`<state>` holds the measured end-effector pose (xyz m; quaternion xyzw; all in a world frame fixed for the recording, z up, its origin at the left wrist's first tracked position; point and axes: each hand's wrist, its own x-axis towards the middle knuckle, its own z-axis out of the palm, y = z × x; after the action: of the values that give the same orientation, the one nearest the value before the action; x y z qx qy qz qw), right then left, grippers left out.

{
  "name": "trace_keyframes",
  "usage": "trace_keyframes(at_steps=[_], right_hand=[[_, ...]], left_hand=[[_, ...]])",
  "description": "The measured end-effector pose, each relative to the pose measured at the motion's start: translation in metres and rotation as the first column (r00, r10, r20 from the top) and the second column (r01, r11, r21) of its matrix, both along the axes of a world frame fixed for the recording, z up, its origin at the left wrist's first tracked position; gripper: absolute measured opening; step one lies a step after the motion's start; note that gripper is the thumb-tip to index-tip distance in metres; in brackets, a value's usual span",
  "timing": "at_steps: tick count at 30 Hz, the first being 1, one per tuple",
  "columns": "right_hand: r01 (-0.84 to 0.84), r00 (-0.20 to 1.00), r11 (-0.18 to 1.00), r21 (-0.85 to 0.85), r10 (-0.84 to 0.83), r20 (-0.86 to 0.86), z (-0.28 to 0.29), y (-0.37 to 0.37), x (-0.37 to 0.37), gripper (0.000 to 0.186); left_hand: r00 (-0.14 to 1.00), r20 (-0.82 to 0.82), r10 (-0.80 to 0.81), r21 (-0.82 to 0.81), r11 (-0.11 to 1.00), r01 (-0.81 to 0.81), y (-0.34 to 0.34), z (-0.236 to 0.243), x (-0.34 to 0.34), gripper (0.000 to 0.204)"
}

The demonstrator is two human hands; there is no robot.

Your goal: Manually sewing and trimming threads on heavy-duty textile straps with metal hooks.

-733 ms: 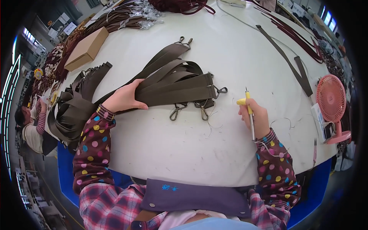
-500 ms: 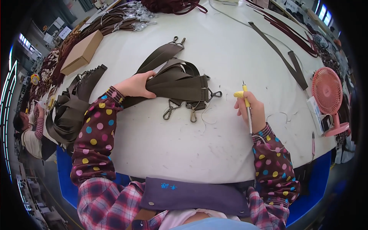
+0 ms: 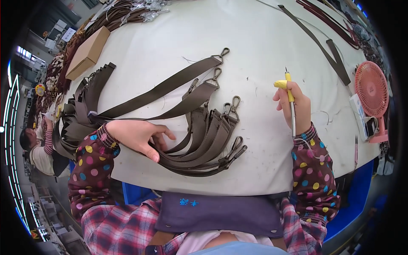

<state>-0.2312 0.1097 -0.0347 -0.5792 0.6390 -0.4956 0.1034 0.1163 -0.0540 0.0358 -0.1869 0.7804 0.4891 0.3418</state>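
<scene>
The straps [image 3: 219, 134] are flat, dark grey-brown bands, stitched at the ends and fitted with swivelling metal hooks [image 3: 235, 106]. Several lie gathered in a curved bundle close to the near edge of the table [image 3: 263, 163]; two others fan out separately toward the far edge. The left hand [image 3: 138, 136] is over the bundle's left part, thumb and fingers loosely parted; whether it grips any band cannot be told. The right hand [image 3: 297, 106], well apart from the hooks toward the right edge, is closed around a yellow-and-silver pen-shaped tool [image 3: 291, 97].
</scene>
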Motion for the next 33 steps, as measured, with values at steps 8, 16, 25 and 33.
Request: trace_keyframes(at_steps=[8, 16, 25, 33], right_hand=[[-0.036, 0.995, 0.993, -0.115, 0.025, -0.094, 0.004, -0.004, 0.002, 0.006], [-0.045, 0.983, 0.981, -0.189, 0.01, -0.184, 0.004, -0.001, -0.002, 0.01], [-0.084, 0.961, 0.996, -0.023, 0.075, -0.268, -0.004, 0.005, -0.004, 0.025], [-0.266, 0.921, 0.964, -0.025, 0.246, -0.302, -0.002, 0.0, 0.023, 0.051]], left_hand=[[0.897, -0.4, 0.185, -0.312, 0.894, -0.323, 0.05, -0.027, -0.091, 0.083], [0.752, -0.657, 0.051, -0.339, 0.871, -0.355, -0.027, -0.059, -0.135, 0.064], [0.756, -0.639, -0.141, -0.666, 0.592, -0.453, -0.003, -0.021, -0.068, 0.047], [0.749, -0.662, 0.014, -0.743, 0.121, -0.659, -0.038, -0.08, 0.071, 0.027]])
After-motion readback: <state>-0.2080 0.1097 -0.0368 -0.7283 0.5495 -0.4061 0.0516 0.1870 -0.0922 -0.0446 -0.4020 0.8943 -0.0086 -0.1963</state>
